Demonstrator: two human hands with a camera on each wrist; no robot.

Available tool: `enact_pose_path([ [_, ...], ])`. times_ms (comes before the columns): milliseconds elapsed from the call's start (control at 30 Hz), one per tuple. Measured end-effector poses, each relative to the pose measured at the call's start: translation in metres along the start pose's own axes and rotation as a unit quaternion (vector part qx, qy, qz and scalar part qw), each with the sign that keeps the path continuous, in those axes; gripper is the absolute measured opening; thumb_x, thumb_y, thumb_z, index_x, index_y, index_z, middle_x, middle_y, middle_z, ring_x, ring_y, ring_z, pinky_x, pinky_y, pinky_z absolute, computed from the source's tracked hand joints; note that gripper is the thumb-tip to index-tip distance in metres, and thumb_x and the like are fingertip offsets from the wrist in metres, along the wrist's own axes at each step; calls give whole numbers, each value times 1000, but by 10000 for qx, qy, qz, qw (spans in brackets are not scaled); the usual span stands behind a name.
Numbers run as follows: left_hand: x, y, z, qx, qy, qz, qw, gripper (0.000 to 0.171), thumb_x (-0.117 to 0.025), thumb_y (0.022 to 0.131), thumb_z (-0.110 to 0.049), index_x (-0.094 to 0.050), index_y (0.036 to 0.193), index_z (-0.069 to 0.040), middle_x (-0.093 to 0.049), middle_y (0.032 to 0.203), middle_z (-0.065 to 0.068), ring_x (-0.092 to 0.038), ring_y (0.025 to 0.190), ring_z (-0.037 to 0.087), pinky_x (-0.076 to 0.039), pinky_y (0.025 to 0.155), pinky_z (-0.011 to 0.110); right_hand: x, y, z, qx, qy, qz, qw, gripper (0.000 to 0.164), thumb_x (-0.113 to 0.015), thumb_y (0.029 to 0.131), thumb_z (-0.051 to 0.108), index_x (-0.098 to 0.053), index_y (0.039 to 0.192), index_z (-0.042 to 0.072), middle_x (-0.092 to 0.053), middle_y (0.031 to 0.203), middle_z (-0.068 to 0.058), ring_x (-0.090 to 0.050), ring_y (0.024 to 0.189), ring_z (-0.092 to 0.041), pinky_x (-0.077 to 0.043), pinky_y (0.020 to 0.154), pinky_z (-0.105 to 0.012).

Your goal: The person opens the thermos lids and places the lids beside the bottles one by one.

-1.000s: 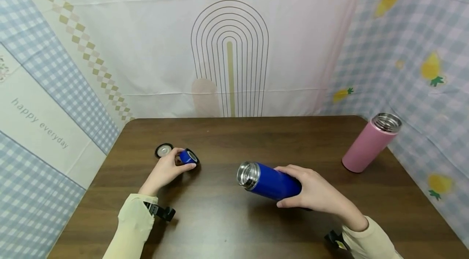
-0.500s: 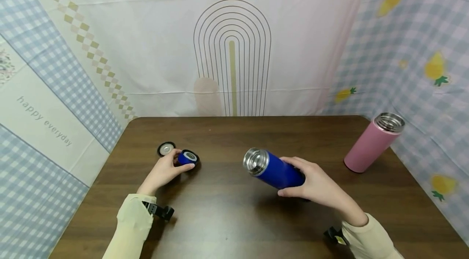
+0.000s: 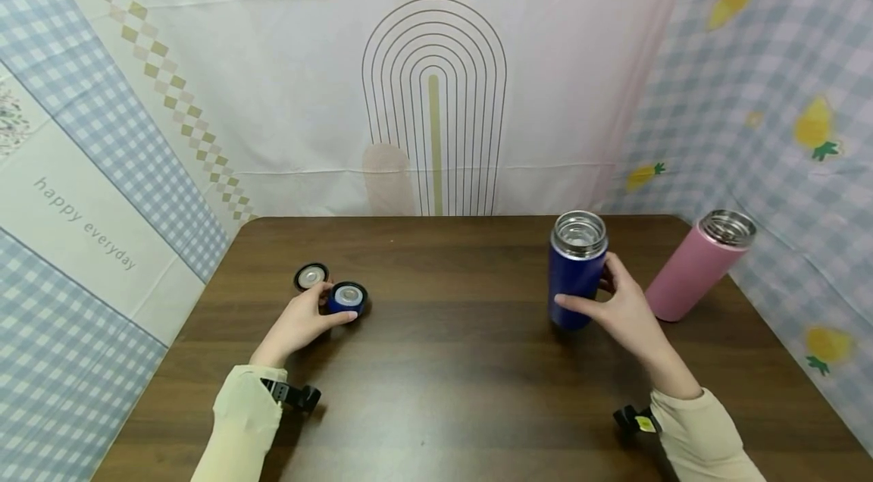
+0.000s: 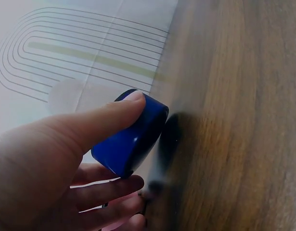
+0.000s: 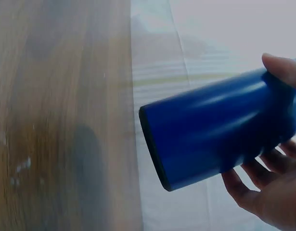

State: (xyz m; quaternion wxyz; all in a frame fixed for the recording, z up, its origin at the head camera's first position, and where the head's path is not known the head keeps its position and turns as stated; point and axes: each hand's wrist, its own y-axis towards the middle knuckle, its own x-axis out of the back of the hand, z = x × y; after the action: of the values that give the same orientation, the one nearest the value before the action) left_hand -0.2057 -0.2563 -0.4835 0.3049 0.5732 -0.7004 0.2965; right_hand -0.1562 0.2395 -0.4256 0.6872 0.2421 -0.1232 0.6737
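My right hand (image 3: 624, 311) grips a blue thermos bottle (image 3: 576, 273) around its body, thumb in front. The bottle is upright, its steel mouth uncovered. In the right wrist view the black-edged base of the blue bottle (image 5: 200, 137) hangs above the tabletop, with a shadow beside it. At the left, my left hand (image 3: 300, 323) pinches a blue bottle lid (image 3: 346, 298) between thumb and fingers, its pale round underside facing up. The wrist view shows the thumb across the side of the blue lid (image 4: 133, 134), close over the wood.
A pink thermos bottle (image 3: 696, 270) stands uncovered at the right, just beyond my right hand. Another lid (image 3: 311, 276) with a black rim lies underside up beside my left hand. The brown table (image 3: 423, 361) ends at a patterned cloth backdrop (image 3: 293, 88).
My right hand has carried the blue bottle right and toward the back, turning it from tilted to upright. My left hand has turned the blue lid so its underside faces up.
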Motion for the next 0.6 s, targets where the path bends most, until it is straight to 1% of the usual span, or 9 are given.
enact_pose_path([
  [133,0,0,2,-20,58,25,10000,88,-75,87,-51,-43,144,7,-55,136,30,-54,125,44,-44,101,57,7,5,-11,-219,261,-247,9991,89,-83,86,26,-29,154,9,-42,148,-22,-44,131,-44,-38,102,-64],
  [333,-1,0,5,-46,136,-21,9999,83,-78,85,-48,-47,140,6,-57,134,29,-56,123,42,-44,102,57,12,10,-26,-460,342,-571,9967,90,-81,87,28,-26,153,5,-41,147,-24,-42,132,-42,-36,104,-62],
  [400,-2,0,5,-100,182,-47,9998,82,-79,85,-47,-48,139,7,-58,133,29,-56,122,42,-44,101,56,13,10,-30,-593,418,-688,9950,90,-82,87,28,-25,153,5,-42,147,-22,-43,131,-38,-38,104,-58],
  [533,-2,1,5,-208,222,-107,9995,80,-81,84,-44,-50,136,8,-58,132,29,-57,121,42,-44,101,56,13,11,-34,-830,490,-898,9913,89,-82,86,26,-27,152,5,-42,147,-19,-46,128,-28,-41,101,-42],
  [600,-2,1,5,-260,256,-116,9993,79,-81,84,-43,-50,136,9,-57,133,29,-55,122,43,-43,102,57,14,11,-37,-896,501,-955,9901,89,-82,86,24,-26,152,5,-42,148,-18,-46,127,-27,-42,98,-38],
])
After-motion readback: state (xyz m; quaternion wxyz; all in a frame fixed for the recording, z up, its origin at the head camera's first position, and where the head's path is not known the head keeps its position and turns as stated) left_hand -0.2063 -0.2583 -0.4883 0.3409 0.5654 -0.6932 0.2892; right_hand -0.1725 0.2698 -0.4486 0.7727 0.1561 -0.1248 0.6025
